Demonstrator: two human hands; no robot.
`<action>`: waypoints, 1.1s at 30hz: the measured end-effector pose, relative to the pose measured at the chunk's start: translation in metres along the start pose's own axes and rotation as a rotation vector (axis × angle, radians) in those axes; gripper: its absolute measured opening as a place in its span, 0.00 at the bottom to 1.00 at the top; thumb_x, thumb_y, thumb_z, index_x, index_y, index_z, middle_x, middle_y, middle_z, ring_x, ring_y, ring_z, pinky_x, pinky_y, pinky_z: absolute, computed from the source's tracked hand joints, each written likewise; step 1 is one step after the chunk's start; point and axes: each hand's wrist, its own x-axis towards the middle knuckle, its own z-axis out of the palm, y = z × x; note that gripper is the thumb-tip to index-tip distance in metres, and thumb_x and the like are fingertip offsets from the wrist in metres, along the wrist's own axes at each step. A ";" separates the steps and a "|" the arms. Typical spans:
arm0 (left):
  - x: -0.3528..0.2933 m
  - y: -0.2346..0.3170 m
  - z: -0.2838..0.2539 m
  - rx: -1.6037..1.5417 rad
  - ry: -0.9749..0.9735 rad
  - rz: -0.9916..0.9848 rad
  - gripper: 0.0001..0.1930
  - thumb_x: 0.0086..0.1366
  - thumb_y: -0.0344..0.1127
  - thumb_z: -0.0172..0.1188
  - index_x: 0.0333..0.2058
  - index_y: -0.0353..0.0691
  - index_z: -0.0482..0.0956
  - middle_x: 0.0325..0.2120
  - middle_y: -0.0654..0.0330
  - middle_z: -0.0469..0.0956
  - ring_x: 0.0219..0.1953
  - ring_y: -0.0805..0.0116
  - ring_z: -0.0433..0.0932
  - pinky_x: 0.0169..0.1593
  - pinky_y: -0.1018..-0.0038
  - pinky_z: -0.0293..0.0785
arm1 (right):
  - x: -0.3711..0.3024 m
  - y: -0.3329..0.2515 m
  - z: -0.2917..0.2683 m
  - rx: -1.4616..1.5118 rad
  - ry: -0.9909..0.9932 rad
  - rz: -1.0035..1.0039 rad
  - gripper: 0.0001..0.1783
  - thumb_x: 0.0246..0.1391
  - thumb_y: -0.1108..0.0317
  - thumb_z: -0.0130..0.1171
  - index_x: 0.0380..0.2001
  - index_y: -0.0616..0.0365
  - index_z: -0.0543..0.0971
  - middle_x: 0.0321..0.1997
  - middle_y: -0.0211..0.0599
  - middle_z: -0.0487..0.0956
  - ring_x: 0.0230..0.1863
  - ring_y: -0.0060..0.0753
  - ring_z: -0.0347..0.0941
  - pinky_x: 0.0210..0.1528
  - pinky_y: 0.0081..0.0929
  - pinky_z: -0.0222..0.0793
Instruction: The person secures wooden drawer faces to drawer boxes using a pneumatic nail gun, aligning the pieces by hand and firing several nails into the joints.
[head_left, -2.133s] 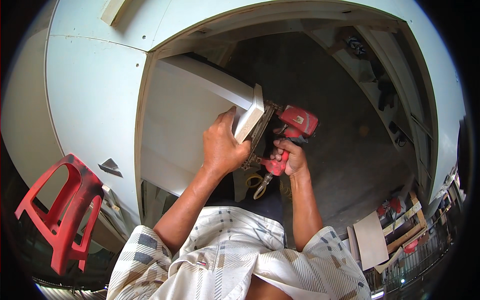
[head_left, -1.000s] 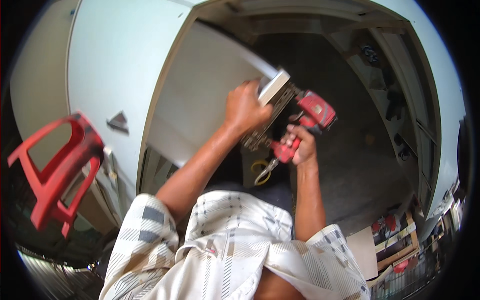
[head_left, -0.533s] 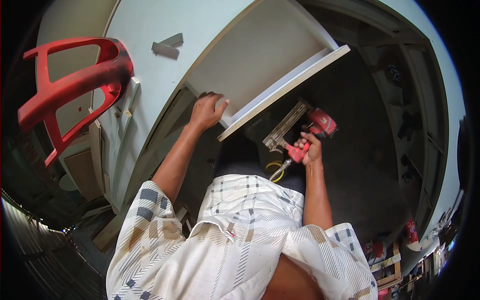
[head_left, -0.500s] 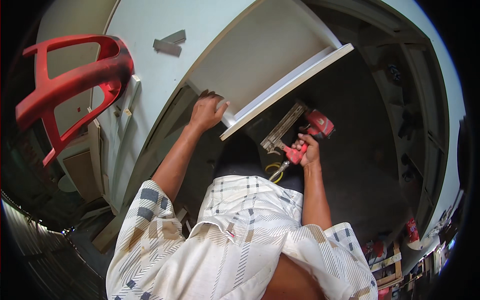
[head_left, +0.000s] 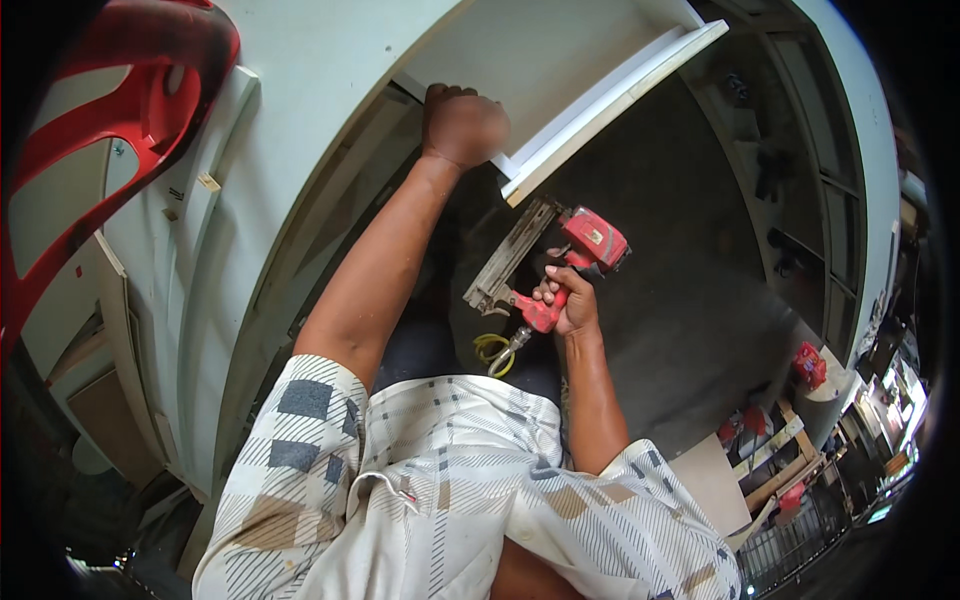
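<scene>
A red pneumatic nail gun [head_left: 597, 240] is gripped by its handle in my right hand [head_left: 572, 300], its long metal magazine angled down to the left. A metal hose fitting and a yellow coiled air hose [head_left: 493, 352] hang at the handle's lower end. My left hand [head_left: 465, 127], partly blurred, is closed around the near left side of a white drawer-like box [head_left: 560, 60]. Its fingertips are hidden behind the hand. A pale wooden strip edges the box's front, just above the nail gun and apart from it.
The box lies on a large white panel or cabinet [head_left: 310, 60] with an opening under it. A red plastic chair [head_left: 165, 110] stands at the left, beside pale boards [head_left: 205, 215]. At the lower right are wooden frame pieces [head_left: 790, 455] and a red object [head_left: 808, 367].
My view has shifted, and the box now appears higher. My left arm is stretched farther forward, its hand closed at the box's side. The nail gun has moved slightly left.
</scene>
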 end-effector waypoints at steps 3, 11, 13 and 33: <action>0.002 -0.001 0.004 0.004 0.012 0.001 0.16 0.58 0.44 0.58 0.16 0.45 0.83 0.21 0.58 0.82 0.29 0.59 0.80 0.46 0.62 0.68 | 0.002 0.005 0.002 -0.015 -0.005 -0.012 0.20 0.56 0.74 0.57 0.53 0.60 0.73 0.19 0.27 0.67 0.18 0.25 0.66 0.32 0.34 0.72; 0.003 0.004 0.005 0.061 -0.039 -0.028 0.17 0.58 0.43 0.52 0.17 0.46 0.84 0.22 0.59 0.84 0.30 0.61 0.81 0.47 0.62 0.67 | 0.003 0.009 0.007 -0.005 -0.089 -0.054 0.20 0.57 0.75 0.56 0.54 0.60 0.73 0.19 0.26 0.66 0.18 0.25 0.66 0.32 0.34 0.71; 0.003 0.004 0.004 0.052 -0.011 -0.029 0.17 0.58 0.43 0.51 0.17 0.46 0.84 0.22 0.59 0.83 0.29 0.61 0.81 0.46 0.62 0.67 | 0.003 0.008 0.009 0.006 -0.087 -0.042 0.20 0.57 0.75 0.55 0.54 0.60 0.73 0.19 0.26 0.66 0.18 0.25 0.66 0.32 0.35 0.71; 0.002 0.007 -0.002 0.210 0.029 0.166 0.11 0.53 0.39 0.54 0.15 0.48 0.79 0.22 0.56 0.82 0.28 0.59 0.80 0.46 0.59 0.67 | 0.014 0.017 0.013 0.089 -0.073 -0.036 0.19 0.56 0.77 0.56 0.52 0.59 0.74 0.18 0.26 0.66 0.17 0.24 0.65 0.31 0.33 0.70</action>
